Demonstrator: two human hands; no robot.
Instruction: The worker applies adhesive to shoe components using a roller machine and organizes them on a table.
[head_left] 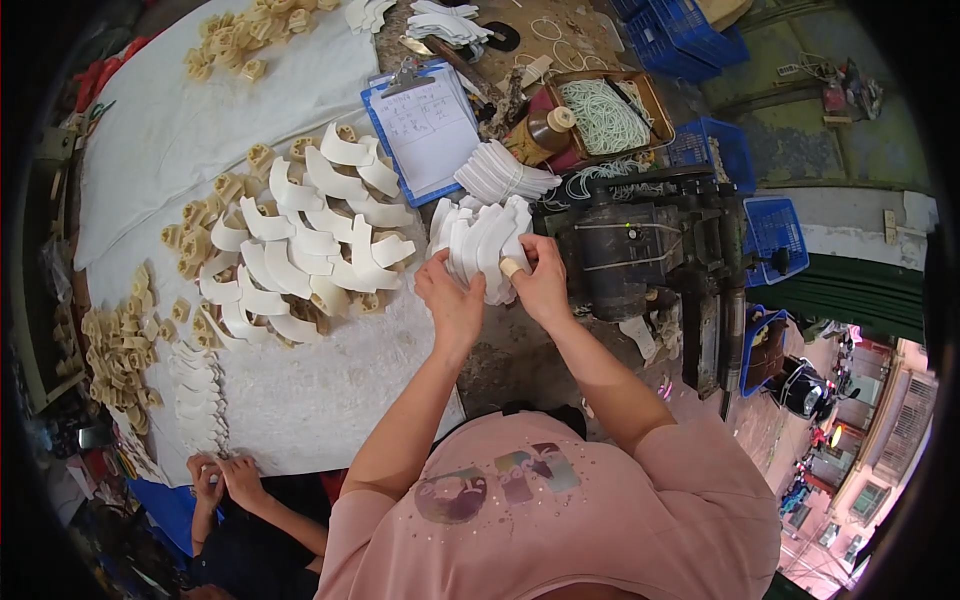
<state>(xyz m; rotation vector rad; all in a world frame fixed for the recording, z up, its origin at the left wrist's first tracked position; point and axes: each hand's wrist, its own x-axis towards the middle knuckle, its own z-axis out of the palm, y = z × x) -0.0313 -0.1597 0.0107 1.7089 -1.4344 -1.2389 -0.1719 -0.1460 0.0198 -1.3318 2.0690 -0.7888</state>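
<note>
Both of my hands are closed round the sides of a stack of white curved pieces (490,232) standing at the table's right edge. My left hand (450,300) grips its left side, fingers bent and thumb against the near face. My right hand (540,285) holds the right side, and its thumb wears a tan cover (511,267). Just beyond lies a second bundle of white strips (503,172). To the left, many loose white curved pieces (270,262) are spread over tan ring-shaped parts (188,240) on a white cloth (350,385).
A blue clipboard with paper (428,140) lies beyond the stack. A dark motor-like machine (630,240) stands close on the right. Behind it sit a brown bottle (545,130) and a box of pale green cord loops (605,115). Another person's hands (230,480) work at lower left.
</note>
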